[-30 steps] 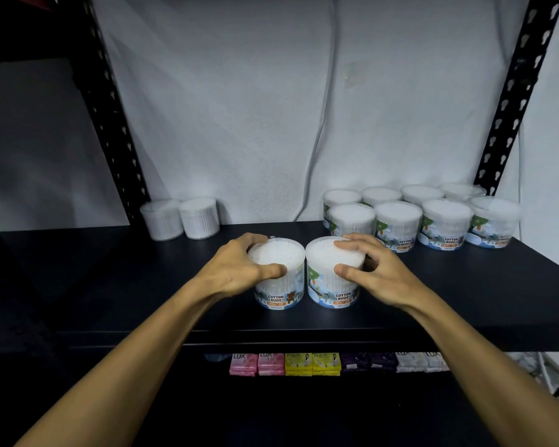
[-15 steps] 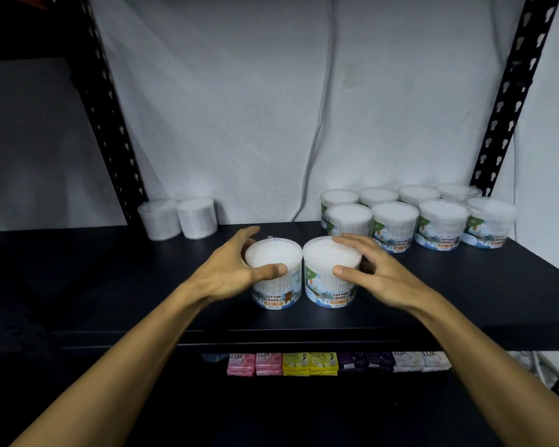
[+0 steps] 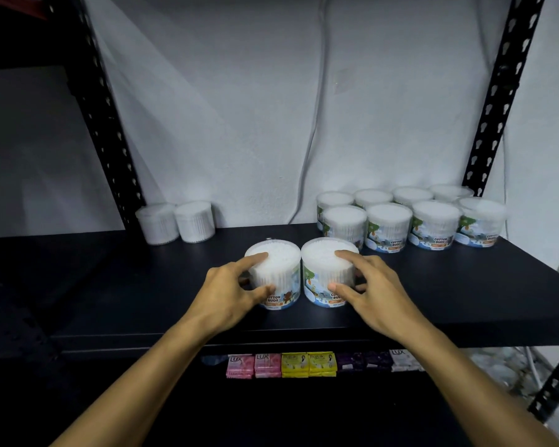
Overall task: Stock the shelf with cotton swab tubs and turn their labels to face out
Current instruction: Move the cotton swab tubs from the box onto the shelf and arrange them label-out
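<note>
Two cotton swab tubs stand side by side near the front of the black shelf (image 3: 126, 285). My left hand (image 3: 229, 291) grips the left tub (image 3: 279, 272), forefinger on its lid and thumb on its front wall. My right hand (image 3: 368, 288) grips the right tub (image 3: 320, 269) the same way. Both tubs show part of their "Cotton Buds" labels toward me. At the back right stands a group of several tubs (image 3: 410, 221) in two rows, labels facing out. Two tubs (image 3: 176, 222) at the back left show plain white sides.
Black perforated uprights (image 3: 107, 124) (image 3: 501, 91) frame the shelf against a white wall with a hanging cable (image 3: 317, 124). Below the shelf edge lies a row of pink, yellow, purple and white soap packs (image 3: 307, 364).
Both hands have shifted their hold on the two front tubs: forefingers now lie on the lids and thumbs sit lower on the front walls. The tubs stay in place.
</note>
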The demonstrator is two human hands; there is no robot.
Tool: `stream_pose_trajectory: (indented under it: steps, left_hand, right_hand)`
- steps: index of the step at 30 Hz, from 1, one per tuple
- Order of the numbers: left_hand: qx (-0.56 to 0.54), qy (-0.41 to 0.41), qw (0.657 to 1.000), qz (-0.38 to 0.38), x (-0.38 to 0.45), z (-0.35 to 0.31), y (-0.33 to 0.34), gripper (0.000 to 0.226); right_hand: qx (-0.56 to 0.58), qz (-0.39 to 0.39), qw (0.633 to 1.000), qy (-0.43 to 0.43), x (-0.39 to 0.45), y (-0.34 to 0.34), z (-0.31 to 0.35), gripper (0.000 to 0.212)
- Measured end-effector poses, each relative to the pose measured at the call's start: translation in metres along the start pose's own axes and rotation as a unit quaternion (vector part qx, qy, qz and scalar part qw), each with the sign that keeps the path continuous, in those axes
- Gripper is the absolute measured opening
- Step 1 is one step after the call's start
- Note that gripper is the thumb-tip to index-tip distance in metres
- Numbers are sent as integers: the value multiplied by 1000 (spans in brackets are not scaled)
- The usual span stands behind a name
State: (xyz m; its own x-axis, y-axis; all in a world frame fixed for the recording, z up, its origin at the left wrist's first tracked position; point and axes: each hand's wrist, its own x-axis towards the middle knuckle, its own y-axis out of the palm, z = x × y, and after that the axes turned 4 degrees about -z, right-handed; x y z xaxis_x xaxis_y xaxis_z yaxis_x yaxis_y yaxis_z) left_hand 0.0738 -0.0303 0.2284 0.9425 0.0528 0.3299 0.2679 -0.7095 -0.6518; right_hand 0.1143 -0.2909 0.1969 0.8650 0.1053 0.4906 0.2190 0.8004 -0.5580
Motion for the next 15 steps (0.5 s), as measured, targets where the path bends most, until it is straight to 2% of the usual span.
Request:
stream_pose_trajectory:
  steps: [6,15]
  left_hand:
    - [-23,17,999,15,5,-21,24,62]
    - [-44,67,995,51,26,-85,105,63]
  right_hand:
    - [-5,-6,1000,21,-6,-29,-16,55]
    - [-48,-31,995,88,-17,-115,-69,53]
